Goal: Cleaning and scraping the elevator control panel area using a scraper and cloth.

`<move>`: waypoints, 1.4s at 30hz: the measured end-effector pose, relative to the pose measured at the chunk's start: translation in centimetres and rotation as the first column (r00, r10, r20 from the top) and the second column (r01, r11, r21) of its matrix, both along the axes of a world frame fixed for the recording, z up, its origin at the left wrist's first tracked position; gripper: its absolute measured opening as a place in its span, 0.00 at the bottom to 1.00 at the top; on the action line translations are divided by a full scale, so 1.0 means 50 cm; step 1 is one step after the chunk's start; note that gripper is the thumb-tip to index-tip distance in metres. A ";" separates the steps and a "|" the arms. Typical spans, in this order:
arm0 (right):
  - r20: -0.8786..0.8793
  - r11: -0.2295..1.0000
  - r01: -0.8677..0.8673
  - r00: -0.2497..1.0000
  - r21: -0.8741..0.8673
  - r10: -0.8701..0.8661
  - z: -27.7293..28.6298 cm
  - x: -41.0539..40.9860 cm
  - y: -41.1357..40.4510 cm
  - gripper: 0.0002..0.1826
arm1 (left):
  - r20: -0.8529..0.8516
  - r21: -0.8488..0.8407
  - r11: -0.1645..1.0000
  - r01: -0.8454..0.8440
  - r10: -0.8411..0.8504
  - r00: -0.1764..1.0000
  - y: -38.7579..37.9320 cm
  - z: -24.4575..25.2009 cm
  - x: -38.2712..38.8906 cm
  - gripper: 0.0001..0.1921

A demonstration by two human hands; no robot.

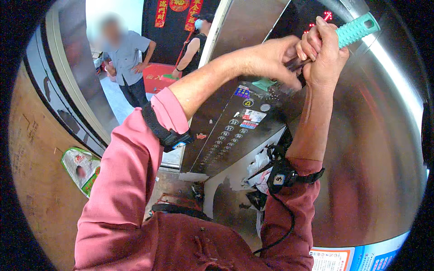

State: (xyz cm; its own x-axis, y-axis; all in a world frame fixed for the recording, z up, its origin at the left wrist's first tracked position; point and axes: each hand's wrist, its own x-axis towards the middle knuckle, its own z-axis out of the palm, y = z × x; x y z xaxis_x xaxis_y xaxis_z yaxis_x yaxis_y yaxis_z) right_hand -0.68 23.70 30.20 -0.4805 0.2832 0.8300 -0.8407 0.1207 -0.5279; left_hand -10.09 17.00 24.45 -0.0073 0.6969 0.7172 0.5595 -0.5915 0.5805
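Observation:
My right hand [323, 56] is closed around a tool with a teal, studded handle [357, 30] that sticks out up to the right, near the elevator's metal wall. My left hand [279, 62] is raised beside it, slightly blurred, its fingers meeting the tool's dark part just left of my right fist. What the left fingers hold is partly hidden. Below the hands is the elevator's button panel [230, 130], with round numbered buttons and worn stickers. Another green piece [263, 84] shows under my left hand, against the panel. A red lit display [327, 16] is partly covered behind my right hand.
Through the open elevator doorway [212, 34] a person in a grey shirt [127, 57] stands, and another person [195, 50] holds a green broom [169, 77]. A red mat [154, 77] lies outside. Crumpled plastic bags [261, 166] are low by the panel; a wooden board [37, 152] covers the left wall.

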 end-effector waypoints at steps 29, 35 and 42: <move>0.185 0.996 -0.036 0.982 0.083 0.020 0.017 -0.014 -0.051 0.13 | 0.237 -0.169 0.984 -0.050 0.090 0.967 -0.012 -0.015 0.012 0.17; 0.182 0.993 -0.044 0.983 0.111 0.024 0.025 -0.017 -0.052 0.13 | 0.347 -0.167 0.973 0.160 -0.094 0.933 0.003 -0.020 -0.012 0.14; 0.181 0.981 -0.119 0.979 0.150 0.091 0.009 0.000 -0.048 0.11 | 0.397 0.038 0.951 -0.306 0.266 0.879 0.021 -0.043 0.054 0.16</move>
State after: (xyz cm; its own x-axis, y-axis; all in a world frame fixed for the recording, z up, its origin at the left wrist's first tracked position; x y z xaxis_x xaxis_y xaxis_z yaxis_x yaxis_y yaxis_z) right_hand -0.68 21.31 30.66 -0.6401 0.0942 0.7625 -0.7513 0.1312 -0.6468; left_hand -7.37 18.03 22.30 -0.4828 0.5499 0.6816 0.4593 -0.5036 0.7317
